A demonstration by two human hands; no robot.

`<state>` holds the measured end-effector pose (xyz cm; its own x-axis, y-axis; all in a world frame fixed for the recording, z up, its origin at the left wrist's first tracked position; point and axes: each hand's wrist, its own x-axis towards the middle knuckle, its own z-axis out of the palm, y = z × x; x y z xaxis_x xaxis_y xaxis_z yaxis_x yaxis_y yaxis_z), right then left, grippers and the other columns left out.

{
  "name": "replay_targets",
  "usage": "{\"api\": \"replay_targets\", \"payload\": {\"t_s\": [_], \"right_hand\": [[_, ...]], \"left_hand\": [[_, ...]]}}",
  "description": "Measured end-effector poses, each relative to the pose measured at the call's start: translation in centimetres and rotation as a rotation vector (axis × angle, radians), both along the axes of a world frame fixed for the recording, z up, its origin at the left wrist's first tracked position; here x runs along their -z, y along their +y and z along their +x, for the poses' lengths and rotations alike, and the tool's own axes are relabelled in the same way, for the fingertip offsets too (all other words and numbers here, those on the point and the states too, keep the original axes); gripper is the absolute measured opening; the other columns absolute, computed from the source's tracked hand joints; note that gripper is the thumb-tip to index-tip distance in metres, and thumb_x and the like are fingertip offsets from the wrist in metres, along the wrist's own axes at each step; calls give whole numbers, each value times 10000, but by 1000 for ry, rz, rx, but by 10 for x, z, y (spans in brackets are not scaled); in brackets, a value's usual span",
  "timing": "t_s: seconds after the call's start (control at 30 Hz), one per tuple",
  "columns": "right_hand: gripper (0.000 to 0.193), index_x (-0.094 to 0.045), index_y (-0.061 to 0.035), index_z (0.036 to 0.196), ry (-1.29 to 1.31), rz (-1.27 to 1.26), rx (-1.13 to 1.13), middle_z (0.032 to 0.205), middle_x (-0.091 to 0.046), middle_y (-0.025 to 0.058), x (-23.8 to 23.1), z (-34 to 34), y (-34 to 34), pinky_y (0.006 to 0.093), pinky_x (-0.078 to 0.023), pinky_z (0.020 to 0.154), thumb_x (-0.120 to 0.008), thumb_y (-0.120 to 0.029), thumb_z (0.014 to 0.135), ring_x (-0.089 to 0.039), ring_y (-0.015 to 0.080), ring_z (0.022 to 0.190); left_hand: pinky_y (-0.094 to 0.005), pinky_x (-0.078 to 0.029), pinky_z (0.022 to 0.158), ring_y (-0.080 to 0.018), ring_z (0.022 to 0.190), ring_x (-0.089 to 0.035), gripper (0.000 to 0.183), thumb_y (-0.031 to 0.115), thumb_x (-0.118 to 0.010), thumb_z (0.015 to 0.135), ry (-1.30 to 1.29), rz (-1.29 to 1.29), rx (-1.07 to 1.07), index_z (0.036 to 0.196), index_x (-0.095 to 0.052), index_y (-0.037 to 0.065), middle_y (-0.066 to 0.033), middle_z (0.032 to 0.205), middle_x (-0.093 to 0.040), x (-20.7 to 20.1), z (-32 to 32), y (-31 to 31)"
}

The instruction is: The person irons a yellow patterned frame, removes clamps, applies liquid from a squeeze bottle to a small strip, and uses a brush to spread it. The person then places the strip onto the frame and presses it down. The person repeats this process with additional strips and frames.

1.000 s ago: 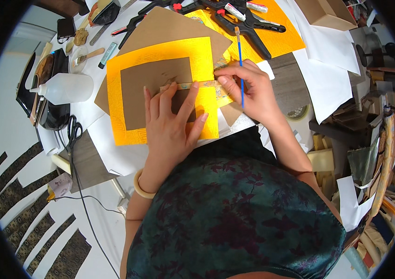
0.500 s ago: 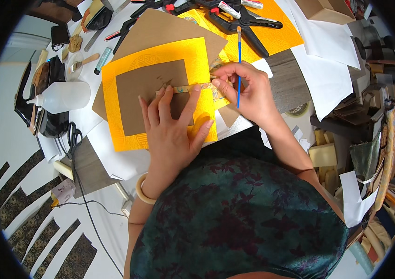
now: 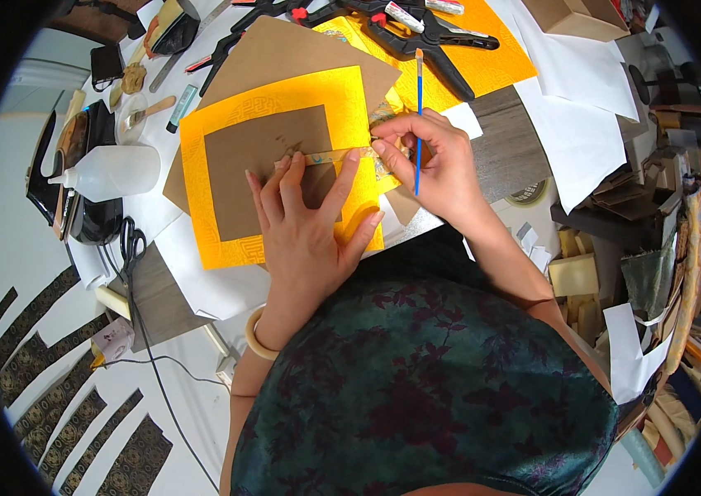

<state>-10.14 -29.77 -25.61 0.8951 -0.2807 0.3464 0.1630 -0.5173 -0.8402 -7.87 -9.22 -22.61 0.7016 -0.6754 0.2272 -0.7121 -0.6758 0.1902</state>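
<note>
A brown board panel (image 3: 235, 178) with a yellow patterned fabric border (image 3: 280, 80) lies on the work table. My left hand (image 3: 305, 211) rests flat on it with fingers spread, fingertips pressing a narrow patterned strip (image 3: 324, 158) that runs across the brown centre to the right border. At the panel's right edge my right hand (image 3: 445, 161) is closed, thumb and forefinger pinched near the strip's end. A blue paintbrush (image 3: 419, 91) is held in the same hand, upright with its bristles away from me. What exactly lies between the pinching fingertips is hidden.
Brown boards (image 3: 272, 45) lie under the panel, with black clamps (image 3: 425, 41) on yellow sheets beyond. Left are a white squeeze bottle (image 3: 123, 174), a glue tube (image 3: 182, 108) and scissors (image 3: 130, 244). White paper (image 3: 582, 149) hangs over the table's right side.
My right hand and its paintbrush have shifted slightly left, closer to the panel's edge. The left hand stays nearly in place.
</note>
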Motion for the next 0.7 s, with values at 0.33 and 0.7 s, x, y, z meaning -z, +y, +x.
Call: {"api": "replay_targets", "payload": {"t_s": [0.33, 0.7], "right_hand": [[200, -718, 3, 1047, -13, 129, 30, 1006, -749, 90, -2, -8, -8, 287, -524, 853, -605, -162, 1029, -677, 142, 938], [476, -689, -44, 1146, -298, -263, -476, 1225, -711, 122, -53, 30, -20, 451, -482, 1064, -867, -212, 738, -630, 323, 1239]], "left_hand": [[-737, -185, 1158, -460, 1386, -385, 828, 370, -776, 789, 37, 149, 118, 1515, -459, 131, -283, 1496, -386, -10, 1, 17], [-690, -136, 1206, -411, 1374, -461, 826, 237, -783, 759, -24, 77, 227, 1514, -467, 124, -258, 1442, -506, -70, 18, 38]]}}
